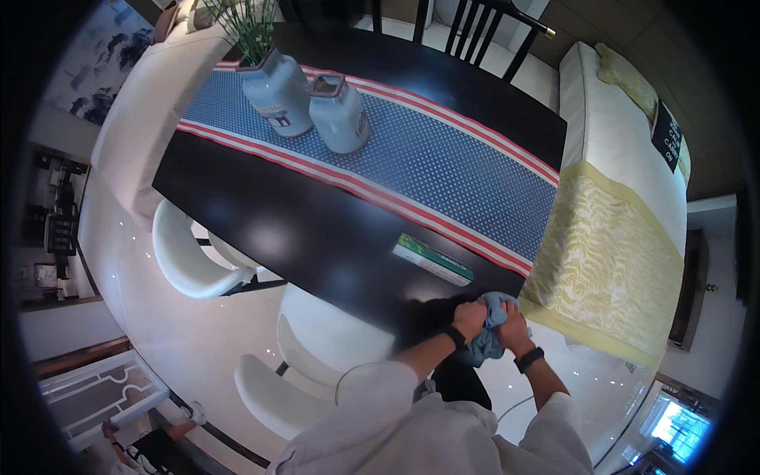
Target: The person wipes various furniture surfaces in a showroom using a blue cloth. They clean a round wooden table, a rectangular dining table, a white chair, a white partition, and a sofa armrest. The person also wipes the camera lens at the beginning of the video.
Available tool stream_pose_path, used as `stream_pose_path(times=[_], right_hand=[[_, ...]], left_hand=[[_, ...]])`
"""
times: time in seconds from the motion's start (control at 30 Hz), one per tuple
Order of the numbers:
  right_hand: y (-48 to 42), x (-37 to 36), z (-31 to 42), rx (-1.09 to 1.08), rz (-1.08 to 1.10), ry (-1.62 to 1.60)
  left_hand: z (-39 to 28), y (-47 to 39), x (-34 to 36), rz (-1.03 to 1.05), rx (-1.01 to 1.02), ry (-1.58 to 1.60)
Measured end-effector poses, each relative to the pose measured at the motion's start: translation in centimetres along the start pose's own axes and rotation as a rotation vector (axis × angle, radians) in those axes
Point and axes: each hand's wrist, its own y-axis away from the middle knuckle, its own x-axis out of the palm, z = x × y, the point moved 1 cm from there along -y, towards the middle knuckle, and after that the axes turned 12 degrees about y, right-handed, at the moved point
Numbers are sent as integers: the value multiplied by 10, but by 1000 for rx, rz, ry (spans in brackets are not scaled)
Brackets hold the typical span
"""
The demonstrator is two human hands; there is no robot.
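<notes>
A crumpled blue cloth is bunched between my two hands at the near right corner of the dark table. My left hand grips the cloth from the left side, and my right hand is closed around it from the right. Part of the cloth hangs down below my fingers. Whether it touches the table edge I cannot tell. A green and white box lies on the tabletop a little beyond my hands.
A patterned blue runner with red and white stripes carries two ceramic vases, a taller one with stems and a shorter one. White chairs line the near side. A bed adjoins the right end. Someone's arm shows at lower left.
</notes>
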Motion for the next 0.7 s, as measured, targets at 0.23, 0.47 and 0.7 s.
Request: stream_pose_path(times=[0.23, 0.47, 0.7], right_hand=[[-6, 9, -20, -94, -68, -56], [8, 20, 35, -195, 31, -32], [14, 26, 121, -104, 90, -105]], left_hand=[[-9, 14, -4, -61, -25, -20], [24, 73, -8, 28, -94, -45], [69, 146, -14, 23, -200, -151]])
